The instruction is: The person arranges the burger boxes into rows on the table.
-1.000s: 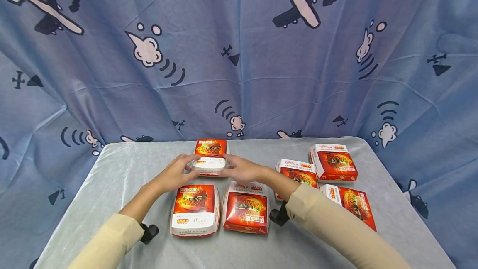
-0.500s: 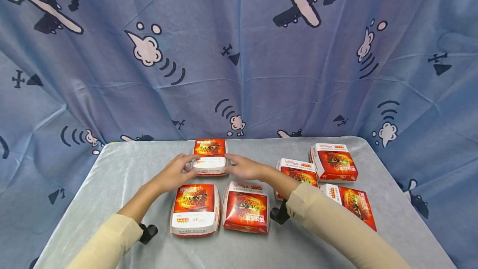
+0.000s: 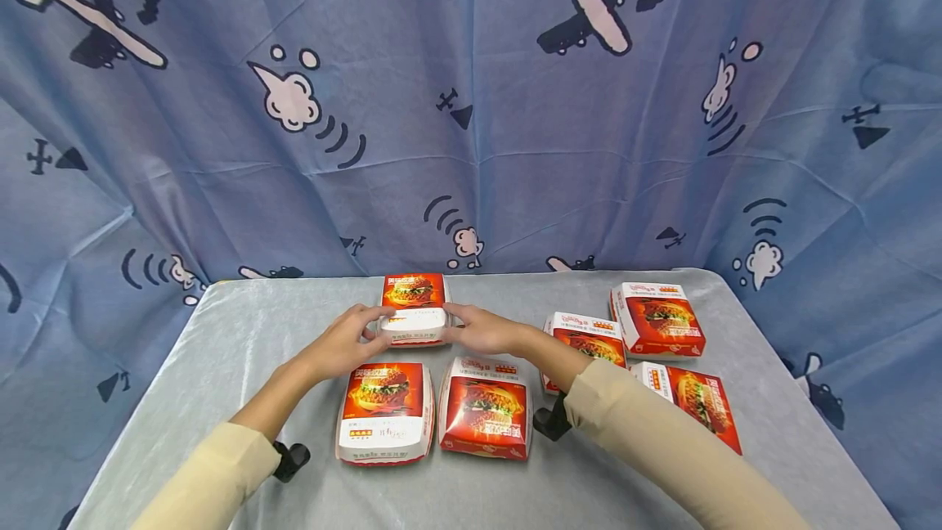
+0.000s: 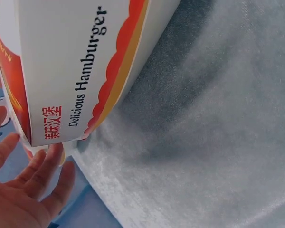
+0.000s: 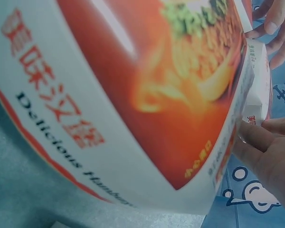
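In the head view a red and white hamburger box lies flat at the table's far edge, between both hands. The left hand is at its left side, fingers loosely bent and spread, fingertips close to or touching the side. At the right side is the right hand, its fingers beside the box's edge. In the right wrist view that far hamburger box shows partly behind the right hand. A nearer hamburger box fills much of the left wrist view, beside the left hand.
Two hamburger boxes lie side by side in front, one on the left and one on the right. Several more boxes lie grouped at the right. A grey cloth covers the table; a blue printed curtain hangs behind.
The far box has shifted very slightly left and back. The right hand has eased a little to the right, off the box's front corner. The left hand has hardly moved.
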{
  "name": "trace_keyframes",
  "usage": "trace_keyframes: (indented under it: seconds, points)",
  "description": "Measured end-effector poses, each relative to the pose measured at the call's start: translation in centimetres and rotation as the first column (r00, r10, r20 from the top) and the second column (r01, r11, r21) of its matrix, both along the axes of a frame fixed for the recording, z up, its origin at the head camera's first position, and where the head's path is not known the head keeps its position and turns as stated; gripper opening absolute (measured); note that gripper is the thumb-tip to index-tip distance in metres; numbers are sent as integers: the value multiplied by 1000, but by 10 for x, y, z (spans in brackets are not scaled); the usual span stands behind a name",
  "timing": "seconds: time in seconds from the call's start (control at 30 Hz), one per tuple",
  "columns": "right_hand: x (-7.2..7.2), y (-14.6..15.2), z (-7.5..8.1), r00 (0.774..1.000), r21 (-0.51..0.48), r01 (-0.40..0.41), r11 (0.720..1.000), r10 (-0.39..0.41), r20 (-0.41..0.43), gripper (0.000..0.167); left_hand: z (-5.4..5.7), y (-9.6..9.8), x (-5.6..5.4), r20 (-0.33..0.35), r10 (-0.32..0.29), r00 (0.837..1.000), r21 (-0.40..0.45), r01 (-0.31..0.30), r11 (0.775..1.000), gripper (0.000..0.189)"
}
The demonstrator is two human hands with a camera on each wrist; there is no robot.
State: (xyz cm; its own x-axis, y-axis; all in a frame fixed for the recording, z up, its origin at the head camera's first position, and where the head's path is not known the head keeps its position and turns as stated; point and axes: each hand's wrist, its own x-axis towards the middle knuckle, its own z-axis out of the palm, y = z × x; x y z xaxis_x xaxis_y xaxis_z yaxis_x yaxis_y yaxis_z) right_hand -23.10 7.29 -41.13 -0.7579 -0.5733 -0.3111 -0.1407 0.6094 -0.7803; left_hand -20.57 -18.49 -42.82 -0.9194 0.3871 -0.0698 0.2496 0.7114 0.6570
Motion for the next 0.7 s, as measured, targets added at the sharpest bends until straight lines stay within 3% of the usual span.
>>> trace_keyframes:
  seconds: [0.1,0.2,0.4,0.53,0.7]
  points:
    - [0,2,2,1000,-5,-2,1000,2,-5,66,-1,1,1,-11,23,1000,-4,-23,1000,47]
    - [2,9,5,1000,-1,3,1000,-3,-27,69,-3,2,4,-75,51,996,-3,-51,999,48]
    - [11,31,14,995,17,-19,1000,20,-99,72,0,12,13,-273,78,959,38,-70,997,48]
    - [21,47,20,990,13,-45,999,47,-130,72,6,26,20,-310,10,951,73,13,997,48]
    - [35,65,24,984,17,-70,997,72,-164,71,10,42,30,-263,-125,957,29,138,990,54]
